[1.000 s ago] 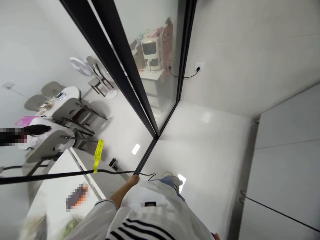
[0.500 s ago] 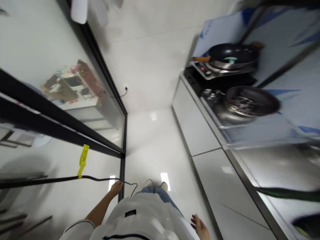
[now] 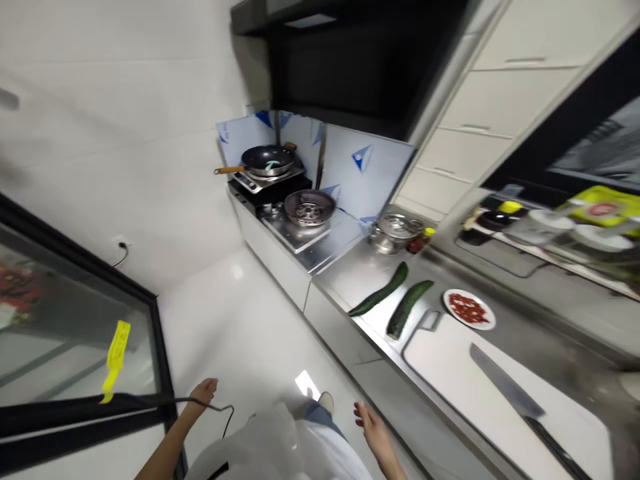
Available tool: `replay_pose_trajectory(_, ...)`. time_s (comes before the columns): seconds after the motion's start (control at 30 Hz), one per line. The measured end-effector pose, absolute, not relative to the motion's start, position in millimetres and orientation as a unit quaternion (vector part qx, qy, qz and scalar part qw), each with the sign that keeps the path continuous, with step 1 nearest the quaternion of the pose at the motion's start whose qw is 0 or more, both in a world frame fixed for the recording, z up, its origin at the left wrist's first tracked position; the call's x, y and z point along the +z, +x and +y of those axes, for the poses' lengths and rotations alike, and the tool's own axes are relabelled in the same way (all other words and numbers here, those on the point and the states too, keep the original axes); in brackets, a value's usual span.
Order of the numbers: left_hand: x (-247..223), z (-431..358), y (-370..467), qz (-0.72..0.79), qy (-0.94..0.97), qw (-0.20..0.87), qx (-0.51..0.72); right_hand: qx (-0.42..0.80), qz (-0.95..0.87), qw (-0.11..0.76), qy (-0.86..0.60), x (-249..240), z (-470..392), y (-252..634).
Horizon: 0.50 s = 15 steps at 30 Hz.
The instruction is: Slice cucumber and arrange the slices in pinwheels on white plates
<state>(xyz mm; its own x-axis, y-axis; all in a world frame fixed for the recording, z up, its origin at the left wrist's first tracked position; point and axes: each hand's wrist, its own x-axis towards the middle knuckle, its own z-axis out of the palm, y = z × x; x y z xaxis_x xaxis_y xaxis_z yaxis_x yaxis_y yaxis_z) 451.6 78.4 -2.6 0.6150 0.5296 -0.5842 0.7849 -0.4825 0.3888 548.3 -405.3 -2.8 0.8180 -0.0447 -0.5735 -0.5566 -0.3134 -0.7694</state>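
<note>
My left hand (image 3: 204,392) hangs low beside the black door frame, with loose fingers and nothing visible in it. A thin black cable (image 3: 220,407) with a yellow tag (image 3: 117,357) runs across the view in front of it. My right hand (image 3: 371,425) is in the air by the counter front, its fingers apart and holding nothing. Nearest to it on the steel counter are a white cutting board (image 3: 460,380) with a kitchen knife (image 3: 505,383) lying on it and two green cucumbers (image 3: 383,291) (image 3: 407,310). Behind the board sits a white plate (image 3: 447,300) of chopped red pieces.
A wok (image 3: 267,159) rests on an induction cooker at the far corner. Nearer stand a dark pan (image 3: 310,208) over the hob and a steel pot (image 3: 395,230). Jars fill a wall rack (image 3: 550,243) at right. The glass door's black frame (image 3: 157,320) bounds the left.
My view has swung up and right, bringing the counter, board, knife and plate into sight. My left hand has come away from the door frame; my right hand has risen into fuller view.
</note>
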Motion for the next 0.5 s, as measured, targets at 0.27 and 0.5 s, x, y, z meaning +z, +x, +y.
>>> replay_pose_trajectory(0.27,21.3,-71.5,627.2,0.175,0.911,0.322,-0.190,0.136,0.167,0.568,-0.794,29.9,-520.5,593.9)
replay_pose_trajectory(0.5,72.6,-236.6,751.8,-0.198,0.933,0.273,-0.126,0.049,0.199,0.531,-0.822,45.5,-588.4,594.2)
